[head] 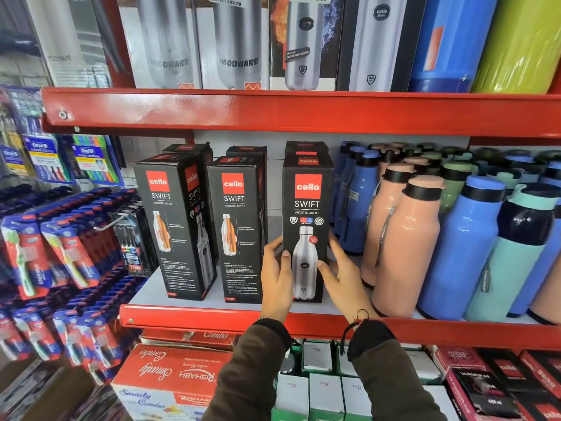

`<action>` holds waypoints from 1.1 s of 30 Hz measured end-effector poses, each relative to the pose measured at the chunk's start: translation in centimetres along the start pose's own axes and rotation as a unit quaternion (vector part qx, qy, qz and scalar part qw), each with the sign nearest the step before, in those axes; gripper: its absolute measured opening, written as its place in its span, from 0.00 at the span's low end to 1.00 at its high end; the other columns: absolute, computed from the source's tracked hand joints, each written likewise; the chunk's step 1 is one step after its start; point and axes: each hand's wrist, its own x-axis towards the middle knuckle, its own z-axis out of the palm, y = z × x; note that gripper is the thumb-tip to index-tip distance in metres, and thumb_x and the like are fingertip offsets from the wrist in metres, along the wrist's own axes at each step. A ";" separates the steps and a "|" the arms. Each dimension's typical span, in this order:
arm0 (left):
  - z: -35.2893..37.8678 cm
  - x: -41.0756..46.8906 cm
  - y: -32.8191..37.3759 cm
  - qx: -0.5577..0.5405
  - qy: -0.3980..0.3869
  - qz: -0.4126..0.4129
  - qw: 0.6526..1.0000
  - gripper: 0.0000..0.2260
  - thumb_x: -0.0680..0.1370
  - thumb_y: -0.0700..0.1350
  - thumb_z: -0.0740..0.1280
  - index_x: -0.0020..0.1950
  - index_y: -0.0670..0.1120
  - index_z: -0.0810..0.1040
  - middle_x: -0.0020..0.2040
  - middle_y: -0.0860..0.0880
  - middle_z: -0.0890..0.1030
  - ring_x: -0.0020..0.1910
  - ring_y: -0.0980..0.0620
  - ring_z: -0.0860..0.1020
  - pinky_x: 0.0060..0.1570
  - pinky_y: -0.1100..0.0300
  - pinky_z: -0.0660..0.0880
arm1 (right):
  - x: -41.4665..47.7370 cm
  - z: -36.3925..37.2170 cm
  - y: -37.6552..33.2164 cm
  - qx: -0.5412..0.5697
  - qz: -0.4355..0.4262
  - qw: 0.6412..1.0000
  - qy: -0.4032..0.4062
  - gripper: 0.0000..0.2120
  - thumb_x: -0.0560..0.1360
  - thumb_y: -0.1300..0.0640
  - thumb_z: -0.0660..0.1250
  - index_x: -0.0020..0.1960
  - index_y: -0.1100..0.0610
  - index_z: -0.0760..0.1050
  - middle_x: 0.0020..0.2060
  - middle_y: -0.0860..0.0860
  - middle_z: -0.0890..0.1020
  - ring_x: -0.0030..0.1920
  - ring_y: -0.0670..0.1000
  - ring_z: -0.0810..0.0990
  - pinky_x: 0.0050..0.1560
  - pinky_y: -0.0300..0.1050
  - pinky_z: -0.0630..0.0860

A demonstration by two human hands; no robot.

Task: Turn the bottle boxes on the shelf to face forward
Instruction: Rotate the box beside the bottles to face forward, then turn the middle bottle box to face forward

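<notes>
3 black bottle boxes are seen standing in a front row on the shelf [212, 302], with more boxes lined up behind them. The right box [306, 226] is held low down between both hands, its main panel with the steel bottle picture facing squarely forward. The left hand [277, 284] is pressed against the box's left edge, its thumb laid on the front panel and its fingers wrapped around the side; the right hand [343, 275] is set against the right edge, its thumb on the front and its fingers spread loosely along the side. The low 2-sided grip appears chosen so the tall box can be squared without tipping. The middle box [236, 229] shows a panel of small print and a cutaway picture, so it seems not yet turned. The left box [173, 226] is angled, with 2 panels visible at once. The right box is judged done, and 2 boxes are judged left to turn.
</notes>
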 end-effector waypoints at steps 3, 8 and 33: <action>0.1 -0.1 -0.3 -0.001 -0.001 0.006 1.000 0.13 0.86 0.40 0.57 0.69 0.51 0.71 0.68 0.51 0.78 0.69 0.57 0.75 0.71 0.62 0.70 | -0.1 0.2 0.5 0.012 0.006 1.000 0.010 0.31 0.81 0.65 0.64 0.79 0.47 0.58 0.73 0.42 0.69 0.75 0.44 0.67 0.76 0.47 0.64; 0.1 0.1 -0.8 0.011 -0.009 0.012 1.000 0.15 0.86 0.40 0.57 0.71 0.49 0.70 0.69 0.51 0.78 0.70 0.56 0.75 0.71 0.63 0.70 | 0.1 0.5 0.9 0.014 0.005 1.000 0.021 0.32 0.81 0.65 0.64 0.76 0.40 0.58 0.71 0.41 0.71 0.73 0.44 0.69 0.74 0.43 0.66; -6.8 -0.3 1.0 0.103 0.166 0.194 0.961 0.17 0.83 0.39 0.61 0.72 0.43 0.72 0.68 0.48 0.74 0.69 0.58 0.70 0.71 0.62 0.64 | -2.2 7.2 -3.8 0.036 -0.033 0.986 0.159 0.10 0.76 0.56 0.73 0.57 0.52 0.81 0.49 0.46 0.86 0.47 0.39 0.83 0.43 0.27 0.74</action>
